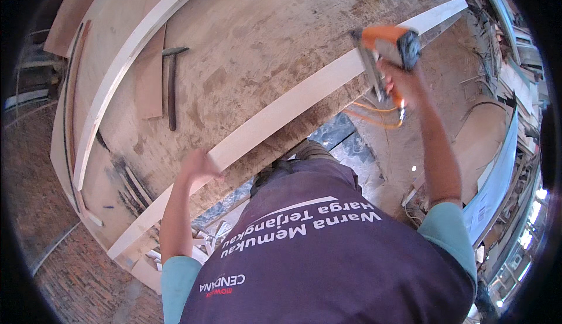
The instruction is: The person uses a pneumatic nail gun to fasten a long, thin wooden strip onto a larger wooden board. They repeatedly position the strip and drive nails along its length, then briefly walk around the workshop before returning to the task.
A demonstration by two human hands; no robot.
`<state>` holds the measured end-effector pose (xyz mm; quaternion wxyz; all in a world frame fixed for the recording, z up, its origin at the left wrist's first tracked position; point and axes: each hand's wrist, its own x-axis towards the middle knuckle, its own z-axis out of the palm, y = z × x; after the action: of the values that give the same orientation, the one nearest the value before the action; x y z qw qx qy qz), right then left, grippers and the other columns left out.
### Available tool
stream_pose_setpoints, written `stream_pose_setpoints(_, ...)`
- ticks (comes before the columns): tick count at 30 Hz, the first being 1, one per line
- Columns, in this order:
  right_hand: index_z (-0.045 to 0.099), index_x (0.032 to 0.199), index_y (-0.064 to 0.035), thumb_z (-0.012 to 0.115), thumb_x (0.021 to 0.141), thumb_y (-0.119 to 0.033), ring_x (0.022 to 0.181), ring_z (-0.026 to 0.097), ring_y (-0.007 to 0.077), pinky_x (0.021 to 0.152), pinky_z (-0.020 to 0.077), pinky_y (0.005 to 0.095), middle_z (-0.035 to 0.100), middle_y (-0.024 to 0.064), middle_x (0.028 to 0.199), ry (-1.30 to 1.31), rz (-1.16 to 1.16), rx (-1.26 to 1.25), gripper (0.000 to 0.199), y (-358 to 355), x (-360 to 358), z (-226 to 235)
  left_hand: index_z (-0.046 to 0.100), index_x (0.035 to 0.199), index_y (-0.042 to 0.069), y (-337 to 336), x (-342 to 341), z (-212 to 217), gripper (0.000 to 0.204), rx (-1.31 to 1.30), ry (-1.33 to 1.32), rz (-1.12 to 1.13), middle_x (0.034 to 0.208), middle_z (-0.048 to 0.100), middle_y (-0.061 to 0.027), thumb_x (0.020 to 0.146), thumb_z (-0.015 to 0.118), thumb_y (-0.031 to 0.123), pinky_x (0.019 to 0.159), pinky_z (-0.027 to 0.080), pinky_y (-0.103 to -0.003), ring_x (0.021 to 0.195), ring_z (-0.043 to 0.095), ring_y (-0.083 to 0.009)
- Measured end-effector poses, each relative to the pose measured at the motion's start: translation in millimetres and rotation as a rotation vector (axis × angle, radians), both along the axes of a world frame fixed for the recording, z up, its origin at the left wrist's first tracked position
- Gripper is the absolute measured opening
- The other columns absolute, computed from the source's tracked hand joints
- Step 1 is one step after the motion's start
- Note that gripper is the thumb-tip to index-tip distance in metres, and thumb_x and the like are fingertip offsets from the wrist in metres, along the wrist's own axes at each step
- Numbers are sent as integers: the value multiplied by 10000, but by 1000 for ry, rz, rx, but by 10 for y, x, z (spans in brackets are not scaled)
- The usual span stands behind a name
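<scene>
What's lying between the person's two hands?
In the head view, a long pale wooden strip runs between the left hand and the right hand, which grips an orange power tool.

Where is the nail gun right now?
In the head view, the nail gun is toward the upper right, held in the right hand, overlapping the right part of the pale board.
</scene>
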<state>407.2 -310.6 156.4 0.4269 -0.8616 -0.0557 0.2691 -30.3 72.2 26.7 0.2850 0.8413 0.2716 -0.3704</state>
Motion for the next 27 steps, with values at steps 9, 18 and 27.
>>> stream_pose_setpoints(9,731,1156,-45,864,915,-326,588,568,80,486,455,292,657,2,760,272,112,-85,394,259,-1419,-306,757,1163,42,50,-99,-25,870,-8,-114,-33,1072,787,-191,462,1040,474,925,584,-477,1076,746,-380)
stream_pose_setpoints(18,728,1182,2,859,916,-282,564,569,102,483,460,308,667,22,775,254,102,-190,411,385,-1512,-401,768,1152,33,29,-94,32,877,-21,-143,-6,1059,785,-205,423,1040,436,923,582,-474,1066,745,-386)
stream_pose_setpoints(27,698,1206,11,852,925,-260,536,537,104,468,441,316,628,16,727,239,138,-188,420,485,-1555,-293,777,1170,55,46,-73,83,891,-33,-104,-27,1103,793,-189,428,1046,468,944,589,-463,1091,745,-374)
